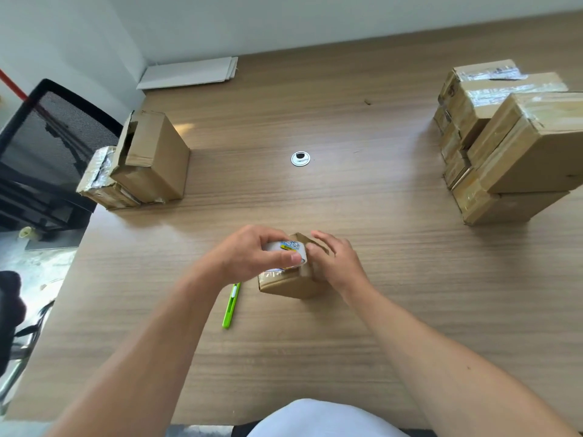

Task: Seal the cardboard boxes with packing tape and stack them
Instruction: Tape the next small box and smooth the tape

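Note:
A small cardboard box (291,287) stands on the wooden table (315,342) in front of me. My left hand (252,257) grips a roll of packing tape (291,247) with a blue and yellow label, held on top of the box. My right hand (334,261) rests on the box's right top edge, its fingers loosely curled and its thumb next to the roll. Whether a strip of tape is pulled out is hidden by the hands. A stack of taped boxes (511,140) stands at the right.
A green utility knife (231,305) lies just left of the box. Two more boxes (142,165) stand at the table's left edge, one with an open torn flap. A round cable grommet (300,158) sits mid-table. White sheets (189,72) lie at the back; a mesh chair (47,137) stands left.

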The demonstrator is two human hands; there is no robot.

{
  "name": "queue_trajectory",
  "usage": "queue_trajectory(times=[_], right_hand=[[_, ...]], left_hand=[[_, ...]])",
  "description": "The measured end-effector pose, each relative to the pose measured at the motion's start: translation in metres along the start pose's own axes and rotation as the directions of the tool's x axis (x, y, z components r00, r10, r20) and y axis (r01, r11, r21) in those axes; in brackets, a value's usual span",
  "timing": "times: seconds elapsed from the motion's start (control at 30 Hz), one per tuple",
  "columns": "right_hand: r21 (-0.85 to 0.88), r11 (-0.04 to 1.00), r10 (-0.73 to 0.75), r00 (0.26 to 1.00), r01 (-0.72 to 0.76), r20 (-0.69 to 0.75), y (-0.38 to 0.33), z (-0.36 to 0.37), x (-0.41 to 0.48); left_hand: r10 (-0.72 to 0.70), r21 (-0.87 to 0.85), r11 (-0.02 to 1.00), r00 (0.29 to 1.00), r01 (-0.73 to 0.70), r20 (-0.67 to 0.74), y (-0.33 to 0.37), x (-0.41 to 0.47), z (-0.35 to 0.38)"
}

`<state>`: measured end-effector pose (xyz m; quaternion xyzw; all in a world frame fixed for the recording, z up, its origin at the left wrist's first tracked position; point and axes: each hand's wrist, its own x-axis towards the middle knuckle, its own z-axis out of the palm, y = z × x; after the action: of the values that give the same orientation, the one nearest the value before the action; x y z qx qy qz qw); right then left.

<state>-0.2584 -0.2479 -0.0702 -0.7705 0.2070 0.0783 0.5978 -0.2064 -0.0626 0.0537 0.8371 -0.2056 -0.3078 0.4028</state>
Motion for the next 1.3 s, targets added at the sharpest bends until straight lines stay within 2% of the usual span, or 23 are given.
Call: queue_trajectory(times=[0.1,0.27,0.4,0.5,0.67,1.0,1.13,1.3], right_hand=[[0.232,0.966,0.081,0.986,-0.113,0.144,-0.017,-0.004,0.003],[0.305,0.941,0.079,0.973,-0.144,0.217,-0.018,-0.018,0.007],[0.193,0.981,-0.042,0.978,0.002,0.204,-0.01,-0.016,0.002],[0.122,0.991,-0.077,0.985,0.059,0.155,0.004,-0.011,0.004],[-0.009,0.99,-0.14,0.989,0.141,0.055,-0.002,-0.014,-0.002],[-0.014,0.982,-0.185,0.982,0.186,0.034,-0.001,-0.008,-0.001],[-0.009,0.989,-0.145,0.989,0.145,0.023,0.001,-0.004,0.002],[0.016,0.996,-0.089,0.996,0.089,0.023,-0.009,0.001,0.006]], left_hand=[[0.011,0.06,0.998,1.0,-0.012,0.007,0.01,0.01,0.014],[0.042,0.056,0.998,0.998,-0.039,-0.045,0.02,0.019,0.029],[0.064,0.007,0.998,0.992,-0.063,-0.107,0.017,0.023,0.035],[0.085,0.001,0.996,0.989,-0.086,-0.12,0.016,0.024,0.039],[0.048,0.027,0.999,0.986,-0.044,-0.161,0.008,0.021,0.026],[0.01,0.073,0.997,0.983,0.004,-0.181,0.005,0.016,0.016],[0.043,0.071,0.997,0.98,-0.03,-0.193,0.007,0.012,0.022],[0.107,0.172,0.983,0.968,-0.068,-0.229,0.014,0.013,0.026]])
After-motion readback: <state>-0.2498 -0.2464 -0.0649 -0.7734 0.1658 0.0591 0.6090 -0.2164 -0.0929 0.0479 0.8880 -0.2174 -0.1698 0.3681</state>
